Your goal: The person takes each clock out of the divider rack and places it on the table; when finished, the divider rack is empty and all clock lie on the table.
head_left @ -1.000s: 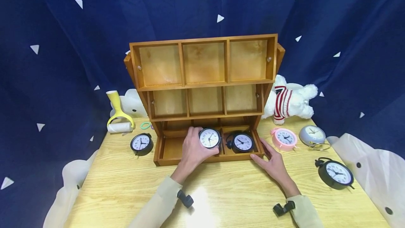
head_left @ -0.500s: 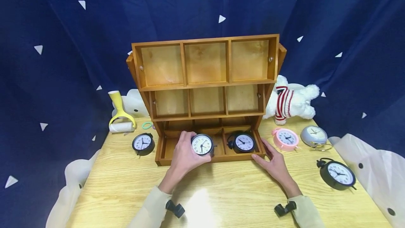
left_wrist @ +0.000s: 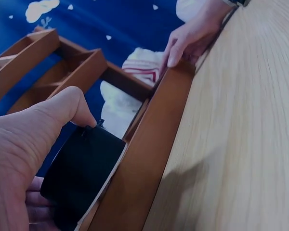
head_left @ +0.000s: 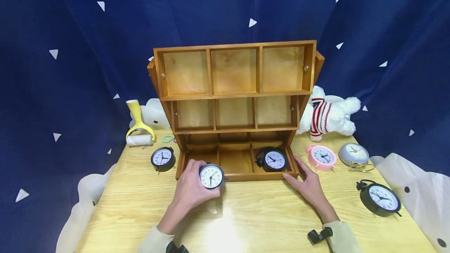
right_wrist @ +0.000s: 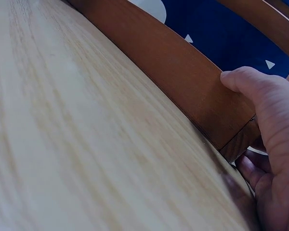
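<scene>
My left hand [head_left: 190, 190] grips a black round alarm clock [head_left: 211, 176] by its sides, thumb below and fingers above, its white dial facing up. It hovers at the front left of a tiered wooden storage box [head_left: 239, 177]. In the left wrist view the clock's black body [left_wrist: 82, 168] is close to the box's front panel [left_wrist: 149, 139]. My right hand [head_left: 309, 188] holds the box's front right corner; in the right wrist view the thumb presses the front panel [right_wrist: 173, 72] while fingers curl at the side. Another black alarm clock [head_left: 274, 159] sits in the bottom right compartment.
On the right stand a pink clock [head_left: 321, 157], a grey clock [head_left: 354, 154], a black clock [head_left: 380, 198] and a white plush toy [head_left: 330, 116]. Left of the box are a black clock [head_left: 163, 158], a yellow lint roller [head_left: 140, 124] and a green ring [head_left: 167, 138].
My left hand has carried the black alarm clock left and toward me, from over the bottom middle compartment to the box's front left. My right hand stays on the corner.
</scene>
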`<state>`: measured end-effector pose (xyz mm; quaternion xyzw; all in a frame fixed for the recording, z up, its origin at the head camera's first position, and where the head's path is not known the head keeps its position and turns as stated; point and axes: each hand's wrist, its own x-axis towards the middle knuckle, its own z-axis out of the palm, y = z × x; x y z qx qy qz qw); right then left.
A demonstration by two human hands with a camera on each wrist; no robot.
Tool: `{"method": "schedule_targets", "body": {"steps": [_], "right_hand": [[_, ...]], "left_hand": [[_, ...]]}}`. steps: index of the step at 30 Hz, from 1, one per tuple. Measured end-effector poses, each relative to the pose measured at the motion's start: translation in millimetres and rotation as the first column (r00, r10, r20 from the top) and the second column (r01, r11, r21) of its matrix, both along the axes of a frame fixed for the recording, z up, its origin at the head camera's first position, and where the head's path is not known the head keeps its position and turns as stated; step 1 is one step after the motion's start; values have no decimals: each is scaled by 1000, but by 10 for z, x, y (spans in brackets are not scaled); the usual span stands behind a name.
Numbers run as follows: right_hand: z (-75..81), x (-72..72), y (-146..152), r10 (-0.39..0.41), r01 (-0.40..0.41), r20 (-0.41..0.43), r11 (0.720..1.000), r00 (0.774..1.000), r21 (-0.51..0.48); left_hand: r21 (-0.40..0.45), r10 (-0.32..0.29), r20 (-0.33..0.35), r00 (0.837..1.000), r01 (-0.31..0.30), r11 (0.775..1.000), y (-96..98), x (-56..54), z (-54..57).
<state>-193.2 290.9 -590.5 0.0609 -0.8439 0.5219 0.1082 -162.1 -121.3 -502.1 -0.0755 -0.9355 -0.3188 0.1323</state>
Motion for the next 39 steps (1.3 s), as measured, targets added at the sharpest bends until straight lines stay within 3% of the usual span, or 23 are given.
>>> {"method": "schedule_targets", "body": {"steps": [9,13,21,29,39], "right_hand": [[-19,14,24,4,-4,-6,1000,1000,2],[-16,21,14,7,-7,-11,1000,1000,-5],[7,8,28,5,-5,-12,1000,1000,-9],[-14,19,8,-2,2,7,1000,1000,8],[-13,13,27,-5,5,12,1000,1000,9]], "left_hand": [[-1,56,-16,998,-56,998,-473,171,-34],[-2,118,-24,993,-118,993,-753,267,-46],[-13,222,-50,974,-223,975,-1246,301,-6],[-7,314,-30,949,-314,949,-1684,208,55],[-3,359,-33,933,-359,933,-2141,-49,112]]}}
